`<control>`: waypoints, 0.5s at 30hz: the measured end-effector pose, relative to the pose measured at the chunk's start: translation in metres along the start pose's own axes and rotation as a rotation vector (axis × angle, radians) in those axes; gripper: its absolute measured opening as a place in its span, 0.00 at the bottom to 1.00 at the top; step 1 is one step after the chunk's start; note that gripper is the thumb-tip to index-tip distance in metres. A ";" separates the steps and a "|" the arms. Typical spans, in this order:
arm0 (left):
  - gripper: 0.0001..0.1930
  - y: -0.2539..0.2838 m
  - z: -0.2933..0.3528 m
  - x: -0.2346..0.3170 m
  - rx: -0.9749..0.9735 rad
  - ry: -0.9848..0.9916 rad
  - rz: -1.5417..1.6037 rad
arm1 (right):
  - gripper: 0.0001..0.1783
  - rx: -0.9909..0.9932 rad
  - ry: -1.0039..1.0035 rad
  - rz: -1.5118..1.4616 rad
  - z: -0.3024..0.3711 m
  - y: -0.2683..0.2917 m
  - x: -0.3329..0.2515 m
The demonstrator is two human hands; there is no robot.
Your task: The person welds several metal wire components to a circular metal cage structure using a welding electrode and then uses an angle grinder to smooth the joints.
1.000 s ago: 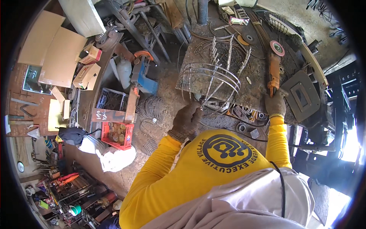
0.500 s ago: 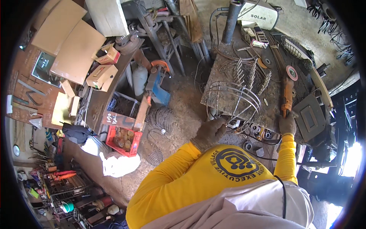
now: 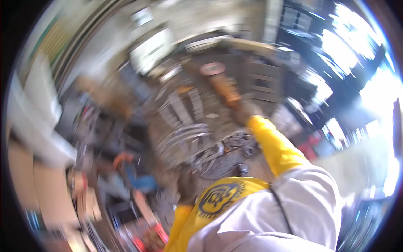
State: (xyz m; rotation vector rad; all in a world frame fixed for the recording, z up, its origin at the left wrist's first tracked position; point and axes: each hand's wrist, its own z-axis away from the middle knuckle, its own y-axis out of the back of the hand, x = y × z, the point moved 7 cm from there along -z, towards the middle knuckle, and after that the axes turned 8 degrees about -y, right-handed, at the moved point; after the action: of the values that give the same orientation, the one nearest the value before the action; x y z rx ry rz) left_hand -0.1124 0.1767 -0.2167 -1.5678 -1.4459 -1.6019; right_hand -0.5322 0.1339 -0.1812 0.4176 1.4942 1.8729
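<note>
Though it blurs, the grinder (image 3: 224,89) slants lengthwise forward-left, disc (image 3: 213,68) foremost.

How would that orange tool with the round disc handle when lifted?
The orange tool is likely stiff, given its straight, solid-looking body. With the round disc at its far end, it may feel nose-heavy.

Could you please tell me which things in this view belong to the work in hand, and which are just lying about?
Seemingly part of the work:
- orange grinder, held in the right hand
- wire frame, close to the left hand; blur hides whether they touch

Seemingly just lying about:
- brown cardboard
- red crate
- white box
</note>
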 end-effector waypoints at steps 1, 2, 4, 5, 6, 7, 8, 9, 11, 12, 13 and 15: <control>0.15 0.008 0.006 0.000 0.026 0.065 0.049 | 0.29 0.009 -0.005 -0.058 0.006 0.001 -0.016; 0.16 0.013 0.005 0.016 0.004 0.111 0.069 | 0.28 0.026 -0.028 -0.119 0.015 0.006 -0.021; 0.17 0.020 0.009 0.004 0.027 0.081 -0.015 | 0.28 -0.037 0.053 -0.059 -0.002 -0.014 -0.018; 0.17 0.022 0.011 -0.002 0.055 0.001 -0.081 | 0.26 -0.006 0.032 -0.129 0.013 0.002 -0.022; 0.17 0.015 0.003 0.003 0.061 -0.090 -0.126 | 0.27 0.027 0.032 -0.142 0.007 -0.001 -0.012; 0.17 0.006 -0.003 0.007 0.065 -0.175 -0.166 | 0.27 0.004 0.031 -0.157 -0.007 -0.012 0.001; 0.17 0.007 -0.003 0.008 0.067 -0.209 -0.185 | 0.25 0.012 0.029 -0.158 0.000 -0.008 -0.003; 0.17 0.007 -0.006 0.010 0.066 -0.249 -0.205 | 0.24 0.023 0.030 -0.158 0.008 -0.003 -0.006; 0.16 0.005 -0.010 0.014 0.056 -0.308 -0.228 | 0.21 0.036 0.004 -0.170 0.007 -0.004 -0.005; 0.16 0.004 -0.012 0.016 0.051 -0.332 -0.235 | 0.20 0.037 -0.006 -0.174 0.006 -0.007 -0.004; 0.16 0.003 -0.015 0.018 0.045 -0.354 -0.245 | 0.20 0.047 -0.006 -0.178 0.005 -0.008 -0.003; 0.16 0.003 -0.017 0.021 0.035 -0.385 -0.257 | 0.20 0.060 0.012 -0.178 0.004 -0.007 -0.005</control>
State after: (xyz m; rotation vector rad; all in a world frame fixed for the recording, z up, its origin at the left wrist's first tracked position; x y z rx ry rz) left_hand -0.1217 0.1675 -0.1931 -1.8001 -1.9351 -1.4492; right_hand -0.5237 0.1343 -0.1862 0.2907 1.5454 1.6980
